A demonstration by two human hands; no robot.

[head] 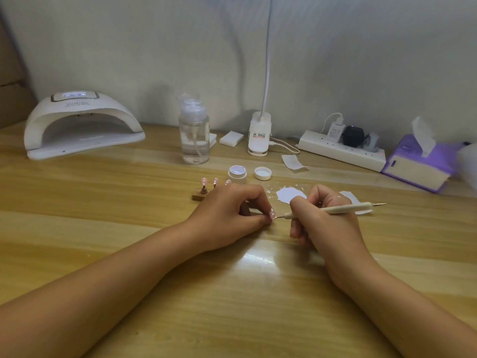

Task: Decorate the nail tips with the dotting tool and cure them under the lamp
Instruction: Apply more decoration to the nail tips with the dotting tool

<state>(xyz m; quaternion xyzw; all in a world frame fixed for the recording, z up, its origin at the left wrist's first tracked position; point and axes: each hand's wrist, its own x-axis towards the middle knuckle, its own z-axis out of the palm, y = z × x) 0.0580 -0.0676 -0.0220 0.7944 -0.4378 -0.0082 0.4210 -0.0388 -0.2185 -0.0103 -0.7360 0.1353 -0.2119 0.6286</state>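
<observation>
The left hand (232, 213) pinches a pink nail tip (271, 214); the right hand (322, 218) grips the dotting tool (335, 210), its point seemingly touching the tip.

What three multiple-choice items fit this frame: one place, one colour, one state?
1. Where is the curing lamp?
A. Far left of the table
B. Beside the power strip
C. At the near edge

2. What colour is the tissue box?
A. Green
B. Purple
C. Red

3. The small jar is:
A. Capped
B. Open, with its lid beside it
C. Tipped over

Key:
1. A, it sits far left, near the wall.
2. B, its sides are purple.
3. B, the lid lies just right of the upright jar.
</observation>
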